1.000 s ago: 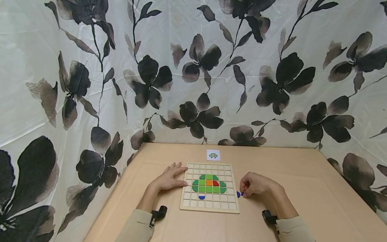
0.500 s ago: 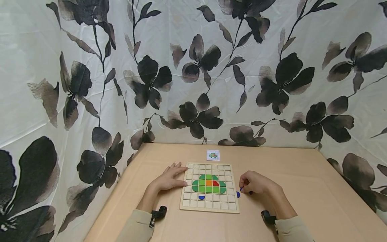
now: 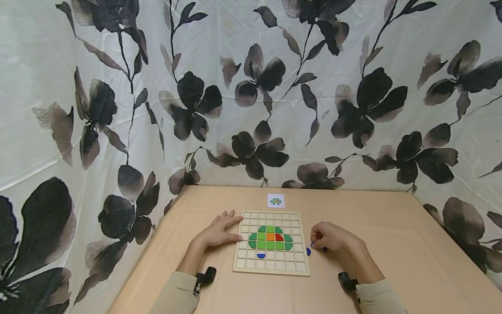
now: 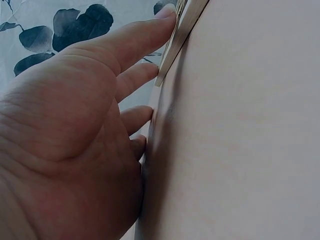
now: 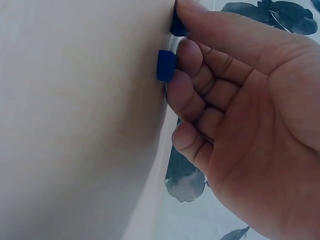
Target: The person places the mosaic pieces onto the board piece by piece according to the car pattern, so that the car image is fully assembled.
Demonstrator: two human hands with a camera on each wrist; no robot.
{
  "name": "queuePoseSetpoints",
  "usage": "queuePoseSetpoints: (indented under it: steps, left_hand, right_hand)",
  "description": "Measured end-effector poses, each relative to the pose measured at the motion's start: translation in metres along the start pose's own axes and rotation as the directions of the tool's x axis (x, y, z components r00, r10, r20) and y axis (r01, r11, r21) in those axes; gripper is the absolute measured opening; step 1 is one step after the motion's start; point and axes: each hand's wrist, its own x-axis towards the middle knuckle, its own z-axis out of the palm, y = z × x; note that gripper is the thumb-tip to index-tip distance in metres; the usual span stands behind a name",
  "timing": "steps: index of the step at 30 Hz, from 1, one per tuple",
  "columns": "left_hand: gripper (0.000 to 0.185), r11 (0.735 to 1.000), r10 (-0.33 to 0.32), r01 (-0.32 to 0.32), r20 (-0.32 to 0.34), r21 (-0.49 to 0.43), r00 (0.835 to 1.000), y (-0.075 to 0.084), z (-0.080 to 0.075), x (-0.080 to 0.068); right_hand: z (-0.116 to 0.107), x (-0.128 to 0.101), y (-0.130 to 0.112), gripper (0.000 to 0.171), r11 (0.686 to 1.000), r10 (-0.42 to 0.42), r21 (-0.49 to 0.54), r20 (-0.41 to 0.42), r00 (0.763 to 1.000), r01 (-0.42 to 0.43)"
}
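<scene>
Right hand [image 5: 240, 115] | curled fingers touch blue piece [image 5: 166, 65] | grip unclear

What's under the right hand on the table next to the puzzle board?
Two small blue pieces show at the right hand fingertips on the table. Anything under the palm is hidden.

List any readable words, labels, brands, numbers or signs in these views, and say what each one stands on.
None can be read in any view.
The small card at the far side of the table bears only a coloured picture; any print on it is too small to tell.
The gridded wooden board and the blue pieces by the right hand show no lettering.
The flowered cloth carries only its pattern.
</scene>
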Motion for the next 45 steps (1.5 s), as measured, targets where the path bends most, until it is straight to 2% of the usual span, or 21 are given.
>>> queuePoseSetpoints:
  steps: [10, 13, 16, 19, 21, 25, 32, 39, 45]
  left_hand:
    - [0.073, 1.000, -0.003, 0.003, -0.008, -0.009, 1.000, 0.000, 0.001, 0.001]
    - [0.074, 1.000, -0.004, 0.003, -0.005, -0.012, 1.000, 0.001, 0.001, 0.001]
    - [0.074, 1.000, -0.007, 0.007, 0.001, -0.016, 1.000, 0.001, 0.001, 0.000]
    - [0.074, 1.000, -0.009, 0.009, 0.003, -0.017, 1.000, 0.002, 0.001, 0.000]
    - [0.074, 1.000, -0.010, 0.010, 0.004, -0.016, 1.000, 0.002, 0.001, 0.000]
    - [0.073, 1.000, -0.004, 0.004, 0.003, -0.010, 1.000, 0.002, 0.002, 0.001]
    - [0.073, 1.000, -0.003, 0.003, -0.001, -0.006, 1.000, 0.001, 0.002, 0.002]
    - [0.074, 1.000, 0.009, -0.009, -0.004, -0.001, 1.000, 0.001, 0.000, 0.002]
    - [0.073, 1.000, -0.005, 0.004, -0.004, -0.006, 1.000, 0.001, 0.001, 0.003]
  right_hand:
    - [-0.001, 0.005, 0.000, 0.012, 1.000, -0.016, 0.013, -0.034, 0.999, 0.016]
    - [0.000, 0.007, -0.001, 0.008, 0.999, -0.019, 0.046, -0.090, 0.996, 0.023]
    - [0.001, 0.010, -0.002, 0.005, 0.996, -0.023, 0.075, -0.180, 0.983, 0.037]
    - [0.004, 0.015, -0.005, 0.005, 0.993, -0.046, 0.097, -0.253, 0.966, 0.073]
    - [0.007, 0.019, -0.010, 0.004, 0.989, -0.078, 0.103, -0.271, 0.959, 0.110]
    - [0.017, 0.029, -0.023, 0.003, 0.983, -0.136, 0.083, -0.263, 0.955, 0.163]
    - [0.037, 0.044, -0.048, 0.006, 0.981, -0.172, 0.052, -0.209, 0.963, 0.186]
    - [0.053, 0.055, -0.068, 0.004, 0.952, -0.297, 0.028, -0.155, 0.942, 0.304]
    - [0.066, 0.061, -0.083, 0.004, 0.950, -0.305, 0.027, -0.113, 0.946, 0.310]
